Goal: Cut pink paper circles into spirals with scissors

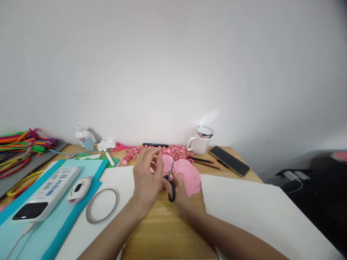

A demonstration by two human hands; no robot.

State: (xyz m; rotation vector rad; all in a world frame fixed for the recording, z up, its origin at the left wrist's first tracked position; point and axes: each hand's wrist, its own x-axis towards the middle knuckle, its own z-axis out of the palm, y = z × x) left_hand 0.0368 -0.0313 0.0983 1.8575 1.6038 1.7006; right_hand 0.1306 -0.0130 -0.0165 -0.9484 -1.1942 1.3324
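Left hand (146,178): forearm comes in from the bottom edge, angled up & right, back of hand to camera. Fingers (155,159) loosely spread, tips on the pink paper (187,175); firm pinch or not, can't tell, motion blur. Right hand (180,193): forearm in from bottom right, mostly hidden behind the left. Its fingers clench through the black loops of the scissors (171,186), blades pointing up into the pink paper. Paper sits mid-surface (162,231), toward the far edge, just in front of a heap of pink paper roses (162,151). White mug (200,141) & phone (229,160) near far right corner. Tape ring (102,205), power bank (46,195) on blue sheets (32,234) by the left edge.
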